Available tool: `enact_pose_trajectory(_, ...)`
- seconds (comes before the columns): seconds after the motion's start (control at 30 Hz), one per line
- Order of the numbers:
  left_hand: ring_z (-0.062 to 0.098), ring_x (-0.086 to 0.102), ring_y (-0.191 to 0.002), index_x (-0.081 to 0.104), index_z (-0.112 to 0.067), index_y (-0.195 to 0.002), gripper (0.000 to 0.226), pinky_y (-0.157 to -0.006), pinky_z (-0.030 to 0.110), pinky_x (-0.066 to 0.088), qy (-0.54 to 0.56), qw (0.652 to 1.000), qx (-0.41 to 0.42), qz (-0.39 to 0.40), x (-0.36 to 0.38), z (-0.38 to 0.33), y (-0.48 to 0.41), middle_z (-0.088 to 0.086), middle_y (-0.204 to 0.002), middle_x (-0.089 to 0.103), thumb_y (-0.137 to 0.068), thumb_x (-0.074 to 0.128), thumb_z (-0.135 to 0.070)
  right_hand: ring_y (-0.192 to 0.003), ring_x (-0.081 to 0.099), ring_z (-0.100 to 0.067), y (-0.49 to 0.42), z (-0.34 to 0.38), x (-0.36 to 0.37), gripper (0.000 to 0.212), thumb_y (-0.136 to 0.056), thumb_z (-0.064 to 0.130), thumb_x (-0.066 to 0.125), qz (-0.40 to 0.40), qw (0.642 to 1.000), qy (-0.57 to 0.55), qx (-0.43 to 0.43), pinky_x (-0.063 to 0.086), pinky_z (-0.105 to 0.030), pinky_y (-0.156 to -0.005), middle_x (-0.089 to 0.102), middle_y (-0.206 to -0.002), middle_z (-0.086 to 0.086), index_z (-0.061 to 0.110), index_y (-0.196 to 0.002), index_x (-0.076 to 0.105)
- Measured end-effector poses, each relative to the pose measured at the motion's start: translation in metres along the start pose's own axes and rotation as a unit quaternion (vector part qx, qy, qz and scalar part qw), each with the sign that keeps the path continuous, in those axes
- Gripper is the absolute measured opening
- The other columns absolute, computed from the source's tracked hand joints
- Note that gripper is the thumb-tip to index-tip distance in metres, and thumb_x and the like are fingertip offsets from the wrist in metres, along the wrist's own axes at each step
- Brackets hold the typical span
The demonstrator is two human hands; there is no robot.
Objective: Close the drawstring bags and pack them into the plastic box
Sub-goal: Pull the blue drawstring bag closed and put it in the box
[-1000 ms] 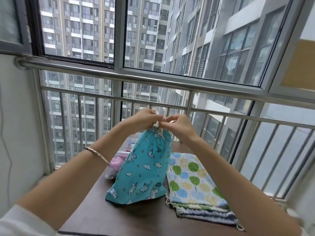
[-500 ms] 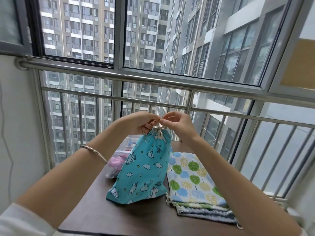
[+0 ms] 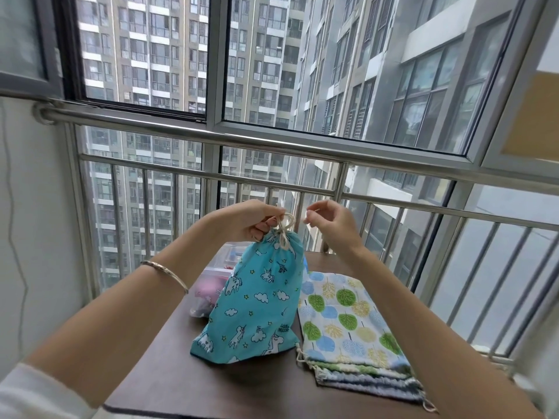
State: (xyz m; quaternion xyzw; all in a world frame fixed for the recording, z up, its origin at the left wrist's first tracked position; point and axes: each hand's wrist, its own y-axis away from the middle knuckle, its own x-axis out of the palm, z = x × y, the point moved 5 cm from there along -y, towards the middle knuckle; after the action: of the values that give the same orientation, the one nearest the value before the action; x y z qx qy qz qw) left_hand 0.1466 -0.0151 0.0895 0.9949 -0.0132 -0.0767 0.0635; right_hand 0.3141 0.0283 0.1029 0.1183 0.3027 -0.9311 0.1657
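A turquoise unicorn-print drawstring bag (image 3: 257,300) stands upright on the dark table (image 3: 169,376), its mouth gathered tight and its beige cord (image 3: 284,229) looped at the top. My left hand (image 3: 251,220) grips the bag's neck and cord. My right hand (image 3: 326,220) hovers just right of the cord, fingers pinched, apart from the bag. A clear plastic box (image 3: 216,272) sits behind the bag, mostly hidden, with pink items inside. A flat stack of drawstring bags, topped by a tree-print bag (image 3: 344,322), lies to the right.
A steel railing (image 3: 272,143) and window glass run close behind the table. A white wall (image 3: 33,237) stands on the left. The table's front edge is near my body.
The right hand has come off the cord and drawn slightly right. The bag's mouth is now cinched with a loop showing; the left hand stays on the neck.
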Motion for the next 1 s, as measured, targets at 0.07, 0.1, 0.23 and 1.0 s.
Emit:
enact_pose_trajectory(0.07,0.007,0.027,-0.046,0.056,-0.011,-0.079,0.025,-0.046,0.017,0.021,-0.007,1.000,0.001,-0.006,0.001,-0.001,0.000,-0.005,-0.057,0.041,-0.097,0.050,-0.027,-0.061,0.058,-0.003,0.001,0.008,0.003,0.014,-0.088,0.022,0.068,0.008,0.998,0.044,-0.040,0.047,-0.017,-0.061,0.065,-0.073,-0.002,0.008,-0.089,0.068)
enact_pose_trajectory(0.1,0.007,0.028,-0.046,0.058,-0.010,-0.081,0.024,-0.045,0.017,0.022,-0.011,1.000,0.002,-0.011,0.002,-0.002,0.000,-0.005,-0.056,0.042,-0.097,0.051,-0.027,-0.057,0.056,-0.002,0.000,0.012,0.007,0.019,-0.085,0.026,0.071,0.021,0.996,0.067,-0.059,0.046,-0.016,-0.057,0.065,-0.070,-0.001,0.007,-0.086,0.069)
enact_pose_trajectory(0.23,0.006,0.030,-0.046,0.060,-0.008,-0.089,0.022,-0.042,0.016,0.025,-0.033,0.999,0.003,-0.031,0.003,-0.002,-0.002,-0.005,-0.058,0.045,-0.095,0.055,-0.028,-0.059,0.059,-0.003,-0.002,0.020,0.016,0.024,-0.077,0.031,0.079,0.028,0.978,0.175,-0.114,0.046,-0.015,-0.055,0.068,-0.070,0.002,0.008,-0.084,0.075)
enact_pose_trajectory(1.0,0.011,0.028,-0.048,0.074,-0.009,-0.081,0.047,-0.055,0.026,0.032,-0.239,0.956,0.104,-0.135,-0.031,0.007,0.008,0.004,-0.061,0.051,-0.074,0.059,-0.053,-0.043,0.047,0.007,0.011,-0.007,-0.015,0.029,-0.094,0.029,0.059,0.143,0.977,0.148,0.057,0.037,-0.011,-0.047,0.056,-0.062,0.005,0.003,-0.089,0.069)
